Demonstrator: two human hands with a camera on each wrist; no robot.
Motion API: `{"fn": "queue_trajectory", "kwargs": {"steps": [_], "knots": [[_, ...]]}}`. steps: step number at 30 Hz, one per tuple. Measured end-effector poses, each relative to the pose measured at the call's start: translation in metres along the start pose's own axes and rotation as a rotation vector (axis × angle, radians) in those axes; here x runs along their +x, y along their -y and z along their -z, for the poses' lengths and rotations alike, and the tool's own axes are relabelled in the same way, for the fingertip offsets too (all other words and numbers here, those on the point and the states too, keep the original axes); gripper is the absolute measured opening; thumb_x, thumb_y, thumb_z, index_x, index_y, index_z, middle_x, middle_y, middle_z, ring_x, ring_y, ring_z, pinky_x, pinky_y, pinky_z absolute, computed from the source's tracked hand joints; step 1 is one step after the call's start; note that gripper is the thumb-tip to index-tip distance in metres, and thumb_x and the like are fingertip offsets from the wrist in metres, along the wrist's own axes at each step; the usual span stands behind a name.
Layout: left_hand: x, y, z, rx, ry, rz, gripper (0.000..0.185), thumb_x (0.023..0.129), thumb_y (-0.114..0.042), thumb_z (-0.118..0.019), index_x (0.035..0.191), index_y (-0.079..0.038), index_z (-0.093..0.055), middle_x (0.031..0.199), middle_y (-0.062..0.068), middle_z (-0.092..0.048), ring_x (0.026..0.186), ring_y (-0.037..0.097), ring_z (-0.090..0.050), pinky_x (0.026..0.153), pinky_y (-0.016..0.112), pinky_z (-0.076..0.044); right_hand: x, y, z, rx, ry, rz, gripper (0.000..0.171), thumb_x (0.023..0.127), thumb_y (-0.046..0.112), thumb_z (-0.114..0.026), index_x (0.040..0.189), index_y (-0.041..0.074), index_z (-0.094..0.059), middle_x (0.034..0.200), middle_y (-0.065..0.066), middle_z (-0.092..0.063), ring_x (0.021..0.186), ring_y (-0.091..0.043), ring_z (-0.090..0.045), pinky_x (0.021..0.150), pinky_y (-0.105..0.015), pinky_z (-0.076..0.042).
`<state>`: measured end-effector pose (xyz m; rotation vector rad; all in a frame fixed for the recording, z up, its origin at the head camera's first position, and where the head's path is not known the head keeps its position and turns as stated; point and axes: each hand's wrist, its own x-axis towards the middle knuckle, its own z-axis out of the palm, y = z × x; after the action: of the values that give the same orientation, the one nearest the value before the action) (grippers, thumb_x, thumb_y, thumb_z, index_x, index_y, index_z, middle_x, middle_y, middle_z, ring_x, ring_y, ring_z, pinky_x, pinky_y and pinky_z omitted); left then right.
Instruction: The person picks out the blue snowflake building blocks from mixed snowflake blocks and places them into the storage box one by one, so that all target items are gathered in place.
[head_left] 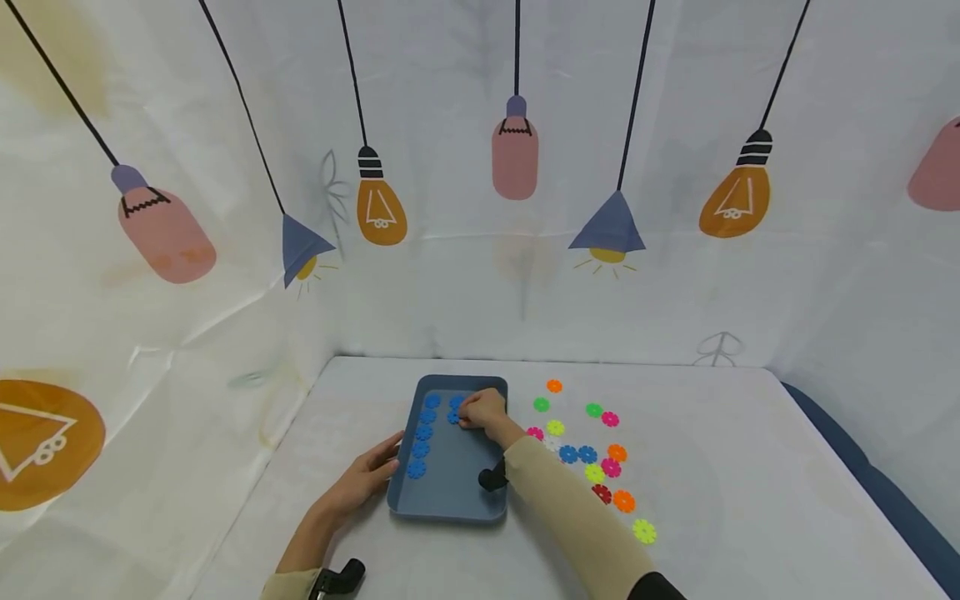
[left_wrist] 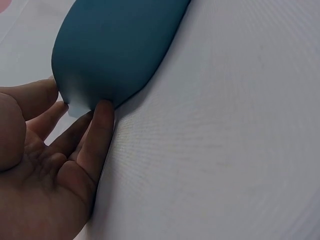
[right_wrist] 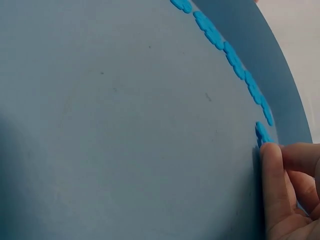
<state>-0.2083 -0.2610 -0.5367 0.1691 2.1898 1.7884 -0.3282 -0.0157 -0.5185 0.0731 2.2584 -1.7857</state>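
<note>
Head view: my left hand (head_left: 362, 479), loose-fingered, touches the tray (head_left: 457, 487).
My right hand (head_left: 487, 412) pinches (seemingly) a far blue disc (head_left: 453, 418).

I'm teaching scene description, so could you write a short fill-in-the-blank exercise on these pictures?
1. Every flower-shaped piece in the tray is ____ in colour.
2. In the head view, the left column in the tray holds ____ pieces.
3. In that view, the many-coloured pieces on the table lie to the ____ of the tray.

Missing words: blue; five; right.
</note>
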Motion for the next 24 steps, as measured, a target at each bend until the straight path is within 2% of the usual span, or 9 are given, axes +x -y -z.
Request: {"fn": "queue_trajectory", "kwargs": {"steps": [9, 24], "knots": [[0.0004, 0.0053, 0.0011, -0.007, 0.019, -0.005, 0.061, 0.1, -0.026, -0.056, 0.154, -0.015, -0.029, 0.153, 0.024, -0.027, 0.138, 0.041, -0.03, 0.104, 0.052, -0.037, 0.0016, -0.0048, -0.0017, -0.014, -0.006, 0.001, 0.008, 0.083, -0.001, -0.073, 0.091, -0.003, -0.073, 0.08, -0.01, -0.068, 0.057, -0.01, -0.065, 0.057, -0.024, -0.055], [0.0012, 0.0039, 0.0021, 0.001, 0.023, -0.03, 0.06, 0.101, -0.024, -0.054, 0.155, -0.014, -0.028, 0.154, 0.024, -0.026, 0.138, 0.041, -0.03, 0.103, 0.052, -0.037, 0.0014, -0.0019, 0.0001, -0.004, 0.001, 0.005, 0.009, 0.084, -0.002, -0.072, 0.092, -0.005, -0.073, 0.079, -0.011, -0.068, 0.06, -0.013, -0.067, 0.057, -0.024, -0.055]]}}
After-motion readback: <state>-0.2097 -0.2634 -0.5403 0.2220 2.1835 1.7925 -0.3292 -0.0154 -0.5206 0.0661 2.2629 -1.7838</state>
